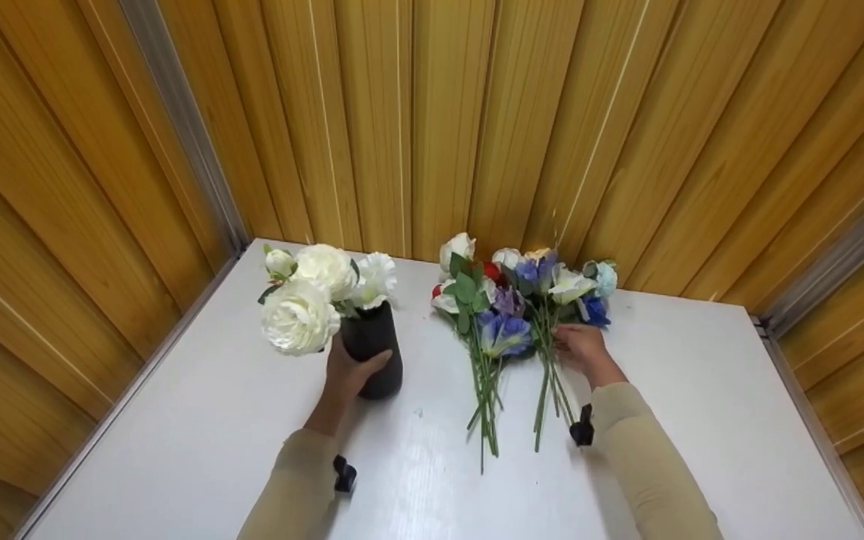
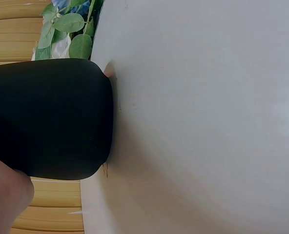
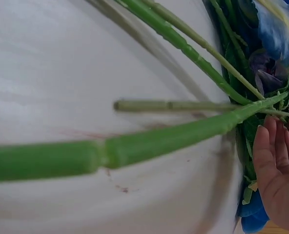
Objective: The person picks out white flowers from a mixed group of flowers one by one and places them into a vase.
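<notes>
A dark, rounded vase (image 1: 374, 351) stands on the table, tilted slightly, with my left hand (image 1: 351, 367) wrapped round its side. White flowers (image 1: 301, 316) lean out of its mouth to the left. In the left wrist view the vase (image 2: 51, 119) fills the left part, with part of the hand (image 2: 8, 195) against it. On the right, my right hand (image 1: 580, 346) pinches at the green stems (image 1: 544, 375) of a bunch, just below the blooms. In the right wrist view its fingers (image 3: 266, 156) curl beside crossing stems (image 3: 183, 134); the thumb's contact is mostly hidden.
Another bunch of stems (image 1: 486, 397) lies between the vase and my right hand, with purple-blue flowers (image 1: 505, 334) and green leaves (image 1: 466, 289) on top. A light-blue flower (image 1: 604, 279) lies at the far right. Wood-patterned walls (image 1: 439, 112) border the white table (image 1: 417, 480).
</notes>
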Action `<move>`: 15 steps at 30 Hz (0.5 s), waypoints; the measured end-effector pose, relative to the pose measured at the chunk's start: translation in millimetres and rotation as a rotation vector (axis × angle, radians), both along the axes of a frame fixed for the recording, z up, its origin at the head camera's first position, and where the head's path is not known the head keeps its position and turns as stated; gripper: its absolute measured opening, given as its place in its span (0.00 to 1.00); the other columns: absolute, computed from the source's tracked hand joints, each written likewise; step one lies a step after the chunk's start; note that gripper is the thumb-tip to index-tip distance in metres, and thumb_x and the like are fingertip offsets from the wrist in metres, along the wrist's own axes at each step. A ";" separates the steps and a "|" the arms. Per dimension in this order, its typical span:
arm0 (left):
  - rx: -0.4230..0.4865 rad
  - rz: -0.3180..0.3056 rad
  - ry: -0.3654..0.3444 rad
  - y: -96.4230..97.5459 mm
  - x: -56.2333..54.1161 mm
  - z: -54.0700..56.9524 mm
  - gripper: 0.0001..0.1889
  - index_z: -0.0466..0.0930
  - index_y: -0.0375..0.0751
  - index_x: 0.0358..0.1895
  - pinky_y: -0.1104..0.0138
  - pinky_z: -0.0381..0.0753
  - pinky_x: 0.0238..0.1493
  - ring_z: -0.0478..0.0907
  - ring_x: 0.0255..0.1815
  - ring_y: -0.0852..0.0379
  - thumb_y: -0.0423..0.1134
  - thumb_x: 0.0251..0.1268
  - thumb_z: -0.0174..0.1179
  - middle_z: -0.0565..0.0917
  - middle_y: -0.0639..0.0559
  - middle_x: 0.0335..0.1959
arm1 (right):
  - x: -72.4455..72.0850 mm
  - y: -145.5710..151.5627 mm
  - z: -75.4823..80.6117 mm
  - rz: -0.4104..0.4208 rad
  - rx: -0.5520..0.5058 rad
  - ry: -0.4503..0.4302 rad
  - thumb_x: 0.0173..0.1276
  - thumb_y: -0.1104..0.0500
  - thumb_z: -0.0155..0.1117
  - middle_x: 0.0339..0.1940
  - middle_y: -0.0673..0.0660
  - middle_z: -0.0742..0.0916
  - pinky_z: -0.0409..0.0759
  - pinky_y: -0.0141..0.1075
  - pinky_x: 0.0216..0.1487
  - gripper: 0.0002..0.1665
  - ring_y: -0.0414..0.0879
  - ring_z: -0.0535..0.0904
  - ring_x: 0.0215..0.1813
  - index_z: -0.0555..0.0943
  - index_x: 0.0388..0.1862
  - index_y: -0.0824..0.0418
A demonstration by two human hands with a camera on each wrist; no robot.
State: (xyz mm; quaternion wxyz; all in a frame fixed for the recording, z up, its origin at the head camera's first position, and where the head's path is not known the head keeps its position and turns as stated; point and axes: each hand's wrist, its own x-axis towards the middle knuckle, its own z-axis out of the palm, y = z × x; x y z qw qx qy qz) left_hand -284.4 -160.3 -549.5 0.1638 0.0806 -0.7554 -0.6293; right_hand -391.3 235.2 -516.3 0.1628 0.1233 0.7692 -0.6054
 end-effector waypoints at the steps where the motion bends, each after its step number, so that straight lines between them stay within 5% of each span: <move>1: 0.006 -0.004 -0.008 0.2 0.1 0.0 0.55 0.53 0.30 0.78 0.45 0.62 0.80 0.66 0.75 0.35 0.38 0.47 0.76 0.68 0.28 0.73 | 0.1 0.9 0.3 0.010 0.013 0.001 0.79 0.60 0.55 0.40 0.49 0.85 0.84 0.39 0.60 0.30 0.36 0.81 0.39 0.67 0.75 0.73; 5: 0.014 -0.013 -0.035 0.3 0.0 0.7 0.55 0.52 0.32 0.79 0.45 0.60 0.81 0.64 0.77 0.34 0.39 0.48 0.75 0.66 0.29 0.75 | 1.0 3.4 1.6 0.012 0.036 0.019 0.78 0.62 0.56 0.39 0.48 0.85 0.84 0.41 0.62 0.28 0.35 0.81 0.38 0.69 0.73 0.74; 15: 0.012 -0.009 -0.023 0.7 -0.7 0.9 0.56 0.51 0.33 0.80 0.45 0.59 0.82 0.63 0.77 0.36 0.38 0.47 0.76 0.66 0.30 0.76 | 1.1 3.0 4.8 -0.084 -0.003 0.124 0.78 0.67 0.53 0.48 0.59 0.80 0.85 0.26 0.42 0.26 0.36 0.79 0.38 0.67 0.70 0.78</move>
